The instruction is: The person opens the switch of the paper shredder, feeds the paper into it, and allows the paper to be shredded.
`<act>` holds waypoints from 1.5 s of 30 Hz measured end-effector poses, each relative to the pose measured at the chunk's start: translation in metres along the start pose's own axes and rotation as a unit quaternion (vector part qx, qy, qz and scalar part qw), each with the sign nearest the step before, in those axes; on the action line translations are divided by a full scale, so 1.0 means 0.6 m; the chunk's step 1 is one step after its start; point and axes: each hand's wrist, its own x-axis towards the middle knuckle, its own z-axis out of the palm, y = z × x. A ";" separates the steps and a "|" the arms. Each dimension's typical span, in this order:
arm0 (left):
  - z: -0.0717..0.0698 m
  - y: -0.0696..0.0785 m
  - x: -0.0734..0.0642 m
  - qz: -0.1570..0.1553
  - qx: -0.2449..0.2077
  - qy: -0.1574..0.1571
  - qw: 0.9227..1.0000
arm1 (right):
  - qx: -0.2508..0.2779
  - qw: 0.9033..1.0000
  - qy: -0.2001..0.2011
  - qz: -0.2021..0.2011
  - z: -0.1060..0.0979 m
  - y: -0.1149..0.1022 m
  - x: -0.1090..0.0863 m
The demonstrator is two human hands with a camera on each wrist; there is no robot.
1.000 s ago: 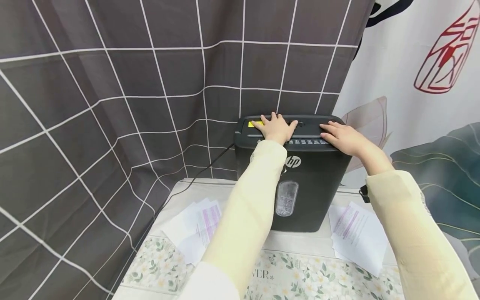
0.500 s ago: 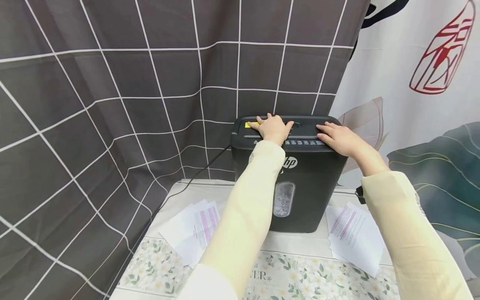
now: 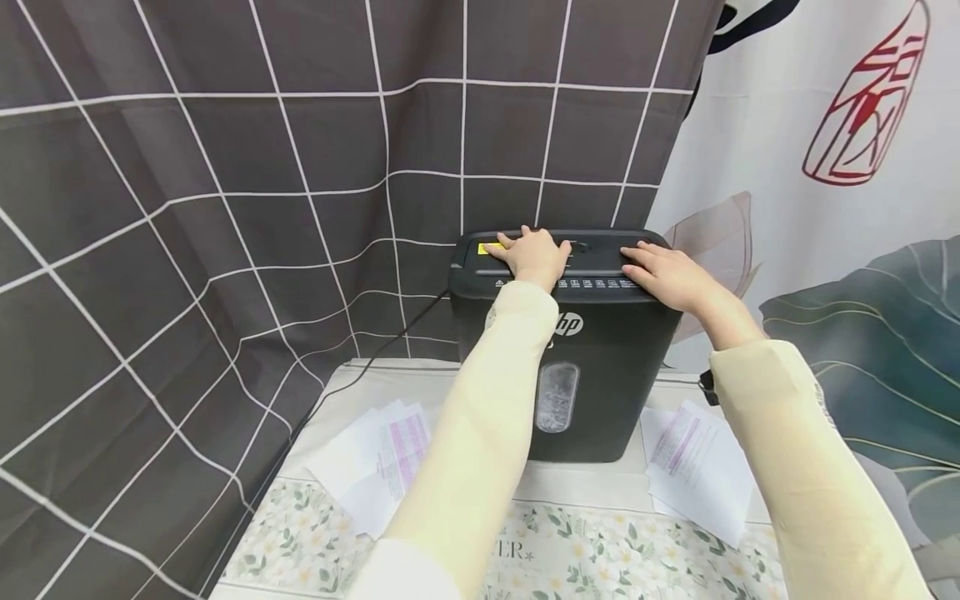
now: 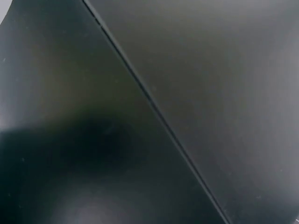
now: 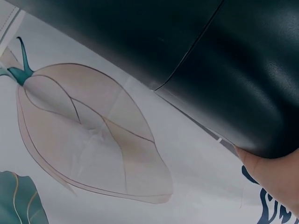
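A black HP paper shredder point(image 3: 600, 375) stands upright against the curtain, with a window point(image 3: 557, 398) in its front showing pale shreds inside. My left hand point(image 3: 534, 255) lies on the left half of its top, fingers spread, beside a yellow label point(image 3: 491, 249). On the right end of the top rests my right hand point(image 3: 670, 273), its fingers extended over the lid. The left wrist view is filled by the shredder's dark front point(image 4: 224, 102) and a seam. Part of my right hand point(image 5: 275, 179) shows by the shredder's corner in the right wrist view.
Printed paper sheets point(image 3: 360, 471) lie left of the shredder, and more sheets point(image 3: 705, 479) lie to its right. A black cord point(image 3: 375, 362) runs off to the left. A grey checked curtain point(image 3: 315, 158) and a white patterned one point(image 3: 757, 150) hang behind. A flowered cloth point(image 3: 600, 542) covers the front.
The whole scene has shifted slightly left in the head view. Both hands keep their places on the shredder's top.
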 end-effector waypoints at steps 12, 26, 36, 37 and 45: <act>-0.003 0.004 0.000 -0.003 -0.035 0.006 0.999 | 0.004 1.000 -0.001 0.008 -0.004 0.004 0.003; 0.001 0.005 -0.006 -0.005 -0.069 0.010 0.998 | 0.004 1.000 -0.002 0.008 -0.001 0.004 -0.004; -0.002 0.002 -0.006 -0.009 -0.062 0.009 0.998 | 0.008 1.000 0.002 0.006 0.001 0.000 -0.002; -0.001 0.003 -0.006 -0.008 -0.061 0.009 0.998 | 0.008 1.000 0.003 0.007 0.001 0.000 -0.002; 0.000 0.002 -0.008 -0.005 -0.067 0.006 0.998 | 0.012 1.000 0.005 0.003 0.002 0.002 -0.004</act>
